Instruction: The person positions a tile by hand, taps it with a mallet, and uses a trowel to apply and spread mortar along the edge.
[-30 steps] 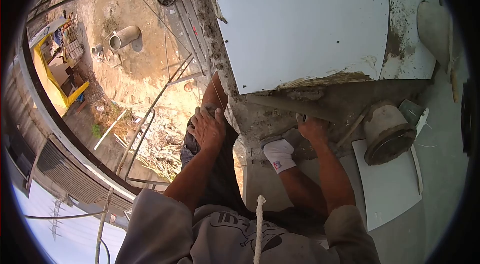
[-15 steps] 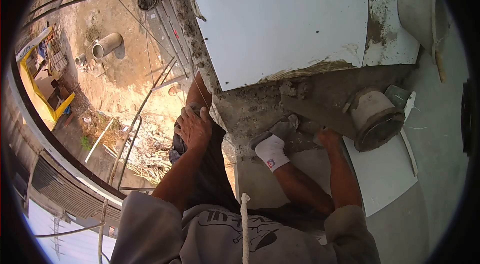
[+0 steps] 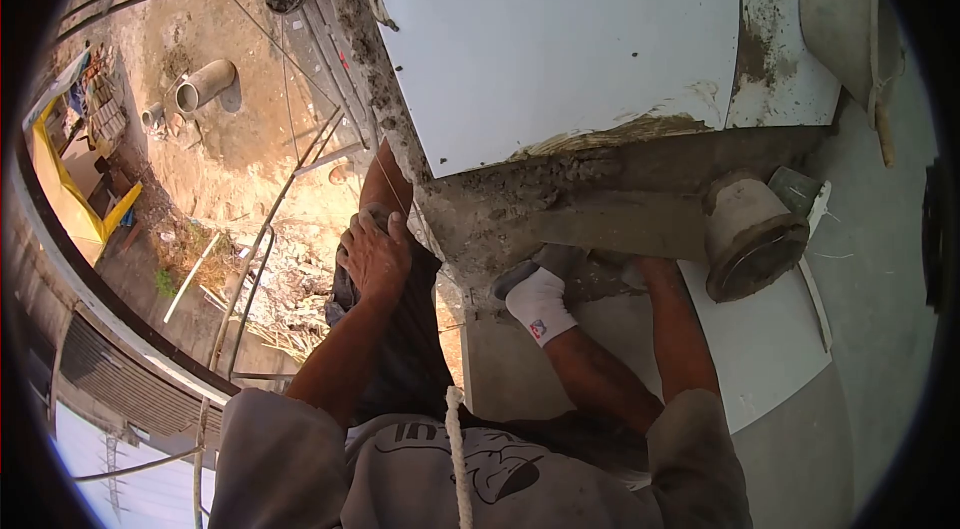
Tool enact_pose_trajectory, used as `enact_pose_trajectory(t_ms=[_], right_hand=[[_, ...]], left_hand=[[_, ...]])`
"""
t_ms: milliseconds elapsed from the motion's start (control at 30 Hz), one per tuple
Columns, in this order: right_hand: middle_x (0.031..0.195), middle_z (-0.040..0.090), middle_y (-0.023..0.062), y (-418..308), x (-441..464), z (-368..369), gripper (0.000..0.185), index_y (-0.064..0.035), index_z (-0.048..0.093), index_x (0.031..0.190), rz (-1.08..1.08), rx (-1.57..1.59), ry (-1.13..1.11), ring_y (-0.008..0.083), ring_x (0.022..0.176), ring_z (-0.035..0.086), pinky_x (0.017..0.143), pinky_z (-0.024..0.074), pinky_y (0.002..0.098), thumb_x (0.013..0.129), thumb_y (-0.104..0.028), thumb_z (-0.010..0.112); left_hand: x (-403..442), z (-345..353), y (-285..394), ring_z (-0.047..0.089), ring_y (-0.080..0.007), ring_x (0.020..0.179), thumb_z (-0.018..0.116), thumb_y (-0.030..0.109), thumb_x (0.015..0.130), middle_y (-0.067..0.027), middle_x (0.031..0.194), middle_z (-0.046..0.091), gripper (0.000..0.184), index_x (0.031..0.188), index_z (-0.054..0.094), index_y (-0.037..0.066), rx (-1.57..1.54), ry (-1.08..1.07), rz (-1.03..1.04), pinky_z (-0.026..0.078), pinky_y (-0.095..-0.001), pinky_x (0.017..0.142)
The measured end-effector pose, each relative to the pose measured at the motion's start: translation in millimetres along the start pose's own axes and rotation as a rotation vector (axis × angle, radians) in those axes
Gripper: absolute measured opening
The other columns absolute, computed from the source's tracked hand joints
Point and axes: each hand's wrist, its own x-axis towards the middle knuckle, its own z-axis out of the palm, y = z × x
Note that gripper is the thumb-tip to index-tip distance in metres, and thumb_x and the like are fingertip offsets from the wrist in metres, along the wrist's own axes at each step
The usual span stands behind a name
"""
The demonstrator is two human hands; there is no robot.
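My left hand (image 3: 375,254) rests on my bent left knee, fingers spread and nothing in it. Down by my foot, my right hand (image 3: 655,272) is at the lower edge of a long, flat grey board (image 3: 625,226); its fingers are hidden, so its grip cannot be made out. The board lies across the rough, mortar-covered ledge (image 3: 480,214). My foot in a white and grey sock (image 3: 540,301) is left of that hand. A mortar-stained bucket (image 3: 755,239) stands at the board's right end.
A large pale sheet (image 3: 560,39) spans the top. Another bucket (image 3: 840,34) is at upper right, and a white panel (image 3: 755,349) lies below the nearer bucket. Left of the ledge is a drop with scaffold poles (image 3: 285,194). A white rope (image 3: 458,449) hangs before my shirt.
My right hand has moved right and its fingers have gone out of sight. The grey board has shifted and turned, now lying nearly level. My left hand has stayed on my knee; the view has shifted slightly.
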Motion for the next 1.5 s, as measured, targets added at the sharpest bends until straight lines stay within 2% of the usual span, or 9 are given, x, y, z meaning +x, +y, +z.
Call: enact_pose_trajectory(t_ms=[500,700,800,867,967,1100,1267,1333,1500], right_hand=[[0.126,0.053,0.0099,-134.9,6.9,44.3,0.05,-0.0169,0.057,0.123,-0.21,-0.169,0.055,0.0313,0.119,0.046,0.101,0.0335,0.0528,0.08,-0.042,0.063],[0.127,0.053,0.009,-148.1,0.7,60.7,0.051,-0.0172,0.056,0.125,-0.227,-0.217,0.007,0.0315,0.12,0.046,0.102,0.0336,0.054,0.081,-0.044,0.061],[0.127,0.052,0.0087,-143.9,-7.9,69.4,0.052,-0.017,0.056,0.125,-0.212,-0.306,-0.02,0.0318,0.12,0.046,0.102,0.0335,0.0543,0.082,-0.045,0.06],[0.127,0.052,0.0086,-144.1,-6.5,73.3,0.052,-0.017,0.056,0.125,-0.201,-0.338,-0.024,0.0319,0.12,0.046,0.102,0.0334,0.0544,0.082,-0.045,0.06],[0.129,0.052,0.0086,-146.1,-10.9,70.8,0.052,-0.016,0.055,0.126,-0.146,-0.425,-0.072,0.0315,0.121,0.045,0.103,0.0328,0.0537,0.084,-0.045,0.058],[0.128,0.052,0.0089,-147.3,5.5,70.0,0.052,-0.0168,0.054,0.127,-0.115,-0.309,-0.06,0.0309,0.121,0.045,0.102,0.0334,0.0537,0.085,-0.048,0.054],[0.127,0.053,0.0087,-146.9,26.6,55.6,0.051,-0.0181,0.055,0.126,-0.007,-0.172,-0.213,0.0304,0.119,0.047,0.101,0.0355,0.0536,0.086,-0.05,0.052],[0.127,0.053,0.0085,-135.0,27.0,64.9,0.048,-0.0176,0.057,0.123,-0.202,-0.372,0.008,0.0299,0.118,0.048,0.1,0.0364,0.0535,0.086,-0.048,0.054],[0.125,0.053,0.0127,-136.4,16.4,63.2,0.041,-0.0165,0.059,0.12,-0.359,-0.458,0.13,0.0314,0.118,0.048,0.098,0.0382,0.0544,0.087,-0.04,0.054]], left_hand=[[3.0,6.9,-4.7,0.043,-0.0358,0.118,0.043,0.042,0.092,-0.0194,0.128,0.047,0.054,0.125,0.044,-0.002,-0.021,0.039,0.009,0.028,-0.052,0.098],[3.9,7.9,-12.3,0.041,-0.0363,0.121,0.039,0.044,0.094,-0.0171,0.128,0.047,0.054,0.126,0.042,0.0,-0.044,0.001,0.007,0.029,-0.0526,0.099],[1.3,11.7,-14.6,0.041,-0.0356,0.121,0.043,0.038,0.093,-0.0195,0.13,0.046,0.052,0.128,0.042,-0.001,-0.07,0.152,0.095,0.026,-0.0523,0.101],[3.5,2.0,-9.4,0.041,-0.0351,0.121,0.047,0.035,0.093,-0.0196,0.13,0.045,0.051,0.129,0.04,-0.001,-0.091,0.301,0.452,0.027,-0.0502,0.101],[14.5,5.2,1.2,0.044,-0.0353,0.116,0.049,0.035,0.093,-0.0181,0.123,0.049,0.048,0.127,0.042,0.001,-0.298,0.186,0.637,0.032,-0.0471,0.098],[14.9,21.8,28.9,0.047,-0.0359,0.109,0.054,0.038,0.091,-0.0205,0.118,0.05,0.051,0.122,0.044,-0.002,-0.331,0.114,0.511,0.036,-0.0435,0.094],[4.7,40.9,67.8,0.049,-0.0382,0.097,0.059,0.044,0.087,-0.0239,0.104,0.05,0.061,0.115,0.044,-0.007,-0.418,0.266,0.331,0.038,-0.0467,0.087],[5.9,38.0,73.3,0.05,-0.0404,0.095,0.061,0.043,0.085,-0.0245,0.1,0.051,0.057,0.111,0.046,-0.006,-0.429,0.265,0.291,0.039,-0.0481,0.085],[4.4,42.0,65.1,0.05,-0.0401,0.089,0.062,0.032,0.086,-0.0231,0.095,0.05,0.041,0.102,0.047,-0.003,-0.453,0.292,0.358,0.041,-0.0461,0.078]])
